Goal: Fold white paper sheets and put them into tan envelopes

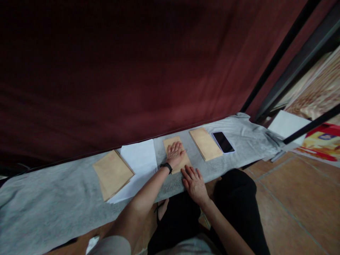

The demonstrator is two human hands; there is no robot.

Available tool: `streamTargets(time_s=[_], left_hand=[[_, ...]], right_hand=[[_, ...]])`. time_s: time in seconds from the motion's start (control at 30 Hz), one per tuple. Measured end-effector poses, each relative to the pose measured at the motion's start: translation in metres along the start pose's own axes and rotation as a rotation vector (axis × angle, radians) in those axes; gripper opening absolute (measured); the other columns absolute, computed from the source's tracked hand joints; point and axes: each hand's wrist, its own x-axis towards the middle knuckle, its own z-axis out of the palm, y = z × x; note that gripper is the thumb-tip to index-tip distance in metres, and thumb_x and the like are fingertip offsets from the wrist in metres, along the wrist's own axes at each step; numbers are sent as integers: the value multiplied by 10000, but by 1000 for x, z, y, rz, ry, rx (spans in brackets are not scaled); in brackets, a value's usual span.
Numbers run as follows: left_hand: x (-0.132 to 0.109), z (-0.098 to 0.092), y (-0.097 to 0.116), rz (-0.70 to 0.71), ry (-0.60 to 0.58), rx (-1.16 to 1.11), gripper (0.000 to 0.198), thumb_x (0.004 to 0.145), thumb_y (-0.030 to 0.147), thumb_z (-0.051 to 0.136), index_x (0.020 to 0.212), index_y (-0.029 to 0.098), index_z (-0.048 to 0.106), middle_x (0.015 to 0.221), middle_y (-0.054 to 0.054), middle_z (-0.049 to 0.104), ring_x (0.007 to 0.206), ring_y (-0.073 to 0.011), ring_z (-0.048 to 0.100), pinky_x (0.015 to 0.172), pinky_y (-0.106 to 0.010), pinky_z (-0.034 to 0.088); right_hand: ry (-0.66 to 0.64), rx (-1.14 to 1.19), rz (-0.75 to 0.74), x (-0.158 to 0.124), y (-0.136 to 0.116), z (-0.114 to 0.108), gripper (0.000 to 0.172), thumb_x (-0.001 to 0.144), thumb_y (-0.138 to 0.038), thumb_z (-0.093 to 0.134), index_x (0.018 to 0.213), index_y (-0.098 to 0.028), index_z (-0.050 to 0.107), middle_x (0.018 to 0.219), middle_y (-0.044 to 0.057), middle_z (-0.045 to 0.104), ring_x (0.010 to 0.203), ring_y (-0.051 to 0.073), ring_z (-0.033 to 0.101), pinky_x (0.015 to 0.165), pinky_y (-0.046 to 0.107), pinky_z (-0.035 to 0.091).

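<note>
A brown paper envelope (pixel 172 141) lies flat on the grey cloth in front of me. My left hand (pixel 175 154), with a dark band at the wrist, rests palm down on its middle, fingers spread. At the envelope's near right corner, my right hand (pixel 194 182) lies with its fingers stretched out, fingertips touching the paper or the cloth just by it; I cannot tell which. To the left, a stack of brown envelopes (pixel 113 173) partly covers some white paper sheets (pixel 143 157). Another small pile of brown envelopes (pixel 205 143) sits to the right.
A phone (pixel 223 142) lies beside the right-hand envelopes. The long narrow surface is draped in grey cloth (pixel 39 191), with a dark red panel (pixel 159 71) rising behind it. Black bars and a white box (pixel 288 124) stand at the right, above a tiled floor (pixel 300 198).
</note>
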Motion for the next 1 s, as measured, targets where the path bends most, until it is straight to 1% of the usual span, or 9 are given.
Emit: streamTargets(time_s=[0.13, 0.27, 0.4, 0.5, 0.63, 0.8, 0.93, 1.0], left_hand=[[-40, -1, -2, 92, -30, 0, 584, 1036, 461, 215, 1564, 237, 324, 1631, -33, 315, 1532, -243, 198, 1241, -508, 160], [-86, 1, -1, 148, -24, 0, 543, 1052, 411, 211, 1566, 267, 310, 1632, -3, 314, 1528, -217, 212, 1239, -481, 208], [-129, 4, 3, 178, 20, 10, 555, 1046, 452, 274, 1568, 266, 308, 1640, -9, 292, 1534, -219, 193, 1251, -480, 187], [-152, 5, 5, 181, 36, 13, 596, 1039, 489, 296, 1576, 233, 289, 1639, -33, 289, 1536, -219, 188, 1258, -476, 175], [-164, 4, 6, 172, 37, 13, 632, 1031, 513, 309, 1590, 225, 247, 1637, -50, 294, 1535, -218, 192, 1260, -478, 170], [-163, 6, 8, 151, 18, 7, 647, 1019, 528, 334, 1590, 234, 247, 1634, -61, 299, 1536, -227, 186, 1259, -490, 143], [-162, 9, 9, 146, 7, 12, 679, 1014, 545, 329, 1584, 182, 258, 1638, -91, 283, 1541, -236, 166, 1258, -491, 135], [-162, 10, 10, 139, 12, 15, 687, 1012, 538, 335, 1582, 162, 258, 1638, -107, 279, 1542, -240, 158, 1257, -483, 141]], right_hand=[[-11, -2, 8, 0, -1, 0, 458, 1030, -330, 430, 1484, -289, 471, 1532, 46, 484, 1404, 267, 443, 1184, 492, 286], [1, -5, 9, -2, -3, 1, 441, 1028, -318, 424, 1459, -269, 504, 1532, 54, 484, 1407, 272, 435, 1184, 504, 282], [4, -17, -8, -4, -1, 2, 438, 1024, -321, 431, 1450, -268, 514, 1536, 63, 478, 1410, 274, 430, 1180, 514, 283], [-13, -33, -29, -6, 1, 3, 474, 1010, -301, 447, 1482, -269, 474, 1557, 65, 448, 1421, 278, 416, 1177, 511, 287], [-24, -52, -45, -6, 4, 2, 484, 1009, -294, 446, 1491, -266, 463, 1559, 73, 441, 1425, 273, 415, 1176, 501, 289], [-60, -58, -101, -6, 11, -7, 475, 1012, -314, 465, 1483, -245, 475, 1545, 74, 460, 1410, 251, 439, 1182, 469, 294], [-91, -59, -124, -7, 19, -16, 479, 1024, -338, 451, 1481, -196, 475, 1529, 84, 479, 1408, 250, 441, 1182, 450, 306], [-87, -69, -109, -9, 21, -19, 481, 1031, -340, 431, 1483, -180, 472, 1526, 93, 482, 1412, 255, 437, 1183, 452, 306]])
